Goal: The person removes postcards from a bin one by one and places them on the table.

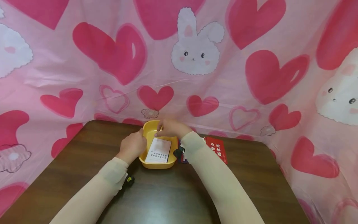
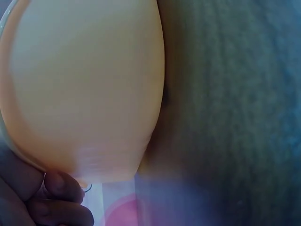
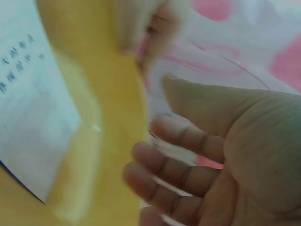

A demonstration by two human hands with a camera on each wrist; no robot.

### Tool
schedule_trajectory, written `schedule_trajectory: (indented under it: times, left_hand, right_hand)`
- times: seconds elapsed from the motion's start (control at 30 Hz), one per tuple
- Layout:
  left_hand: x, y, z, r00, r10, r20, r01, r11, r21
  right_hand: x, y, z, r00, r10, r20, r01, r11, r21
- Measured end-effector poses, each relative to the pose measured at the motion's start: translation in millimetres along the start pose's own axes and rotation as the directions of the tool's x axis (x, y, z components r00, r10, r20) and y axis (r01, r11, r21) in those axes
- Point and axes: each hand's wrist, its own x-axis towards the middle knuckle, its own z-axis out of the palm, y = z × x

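A yellow plastic tray sits toward the far edge of the table, with a white booklet bearing printed characters lying in it. My left hand grips the tray's left rim. In the left wrist view, curled fingers show at the edge of the tray's outer wall. My right hand hovers over the far right part of the tray. The right wrist view shows its fingers loosely bent and holding nothing, close to the tray's rim.
Right of the tray, a red booklet with white characters lies partly behind my right arm, beside a dark blue item mostly hidden by the wrist. A pink curtain with hearts and rabbits hangs directly behind the brown table.
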Motion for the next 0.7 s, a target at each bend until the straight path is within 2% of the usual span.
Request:
schedule_trajectory:
  times: [0.07,0.17,0.37,0.53,0.7]
  left_hand:
    - [-0.2,-1.5,-0.4,1.000,0.008,-0.005,-0.008,1.000,0.001]
    - [-1.9,-3.3,-2.2,1.000,0.011,-0.006,-0.012,1.000,-0.008]
    - [-4.3,-4.9,-2.3,1.000,0.012,-0.023,-0.013,1.000,-0.022]
    - [-3.7,-4.5,-1.9,0.999,0.017,-0.036,-0.018,1.000,-0.009]
    - [-3.1,-5.2,-2.3,0.999,0.021,-0.030,-0.021,1.000,-0.009]
  right_hand:
    - [8.3,-11.5,6.8,0.999,0.005,0.050,-0.001,0.997,-0.079]
    - [16.2,-23.5,15.3,0.996,0.038,0.077,-0.028,0.990,-0.136]
    - [30.1,-26.3,29.4,0.994,0.107,0.034,-0.099,0.978,-0.186]
    - [20.6,-37.2,34.4,0.978,0.206,0.031,-0.193,0.952,-0.236]
    - [5.4,-55.9,33.3,0.967,0.253,0.015,-0.237,0.924,-0.302]
